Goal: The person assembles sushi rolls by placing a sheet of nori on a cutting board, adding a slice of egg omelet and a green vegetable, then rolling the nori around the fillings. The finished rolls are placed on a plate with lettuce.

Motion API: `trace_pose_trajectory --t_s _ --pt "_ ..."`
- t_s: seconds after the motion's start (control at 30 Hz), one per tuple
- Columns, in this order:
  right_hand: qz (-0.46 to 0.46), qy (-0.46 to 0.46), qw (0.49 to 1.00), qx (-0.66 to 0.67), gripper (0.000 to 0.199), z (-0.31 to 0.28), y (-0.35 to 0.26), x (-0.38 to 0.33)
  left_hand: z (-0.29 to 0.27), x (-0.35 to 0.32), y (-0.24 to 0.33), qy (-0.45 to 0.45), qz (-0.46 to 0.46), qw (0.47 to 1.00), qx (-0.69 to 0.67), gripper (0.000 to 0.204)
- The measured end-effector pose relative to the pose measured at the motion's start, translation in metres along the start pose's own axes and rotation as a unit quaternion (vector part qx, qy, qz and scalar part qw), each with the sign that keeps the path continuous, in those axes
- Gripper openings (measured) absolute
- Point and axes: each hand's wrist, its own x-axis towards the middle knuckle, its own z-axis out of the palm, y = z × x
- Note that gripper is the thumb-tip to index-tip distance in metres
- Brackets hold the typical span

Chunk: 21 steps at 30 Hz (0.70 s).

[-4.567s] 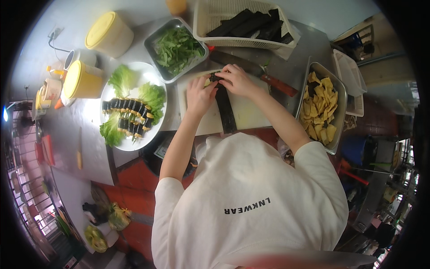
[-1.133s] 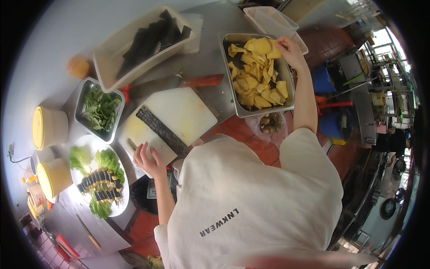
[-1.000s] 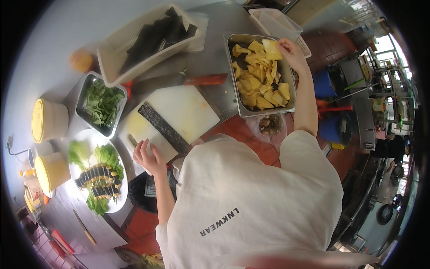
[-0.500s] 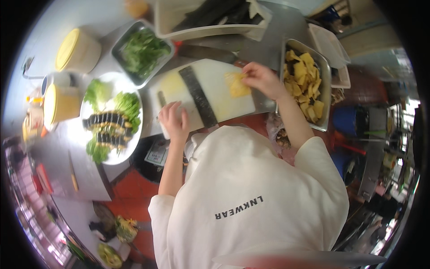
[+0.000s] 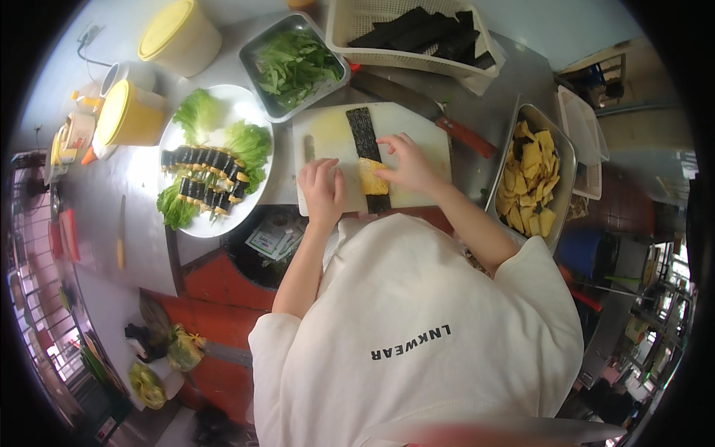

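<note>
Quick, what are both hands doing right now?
Left hand: open, flat on the cutting board.
Right hand: fingers on the yellow slice on the seaweed strip.

A food-prep kitchen: steel trays [image 5: 567,160], cutting board [image 5: 328,134], plated rolls [image 5: 205,175].

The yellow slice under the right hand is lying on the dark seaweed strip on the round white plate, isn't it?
Not quite: the head view shows the yellow slice under the right hand lying on the dark seaweed strip on the white cutting board, not on the round white plate, which holds the lettuce and cut rolls.
</note>
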Motion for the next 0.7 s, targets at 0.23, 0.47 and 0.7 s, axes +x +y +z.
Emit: trace_pose_trajectory --t_s 0.23,0.47,0.7 --pt "-0.081 -0.114 0.989 0.038 0.016 0.005 -0.015 0.153 0.002 0.0 -0.001 0.01 -0.003 1.0 0.006 0.019" --pt "-0.06 -0.243 0.953 -0.172 0.02 0.075 -0.003 0.225 0.002 -0.001 0.0 0.032 -0.007 0.999 0.007 0.018" --pt "-0.056 -0.225 0.935 -0.27 0.018 0.1 -0.008 0.226 0.004 -0.002 0.001 0.049 -0.015 0.999 0.007 0.022"
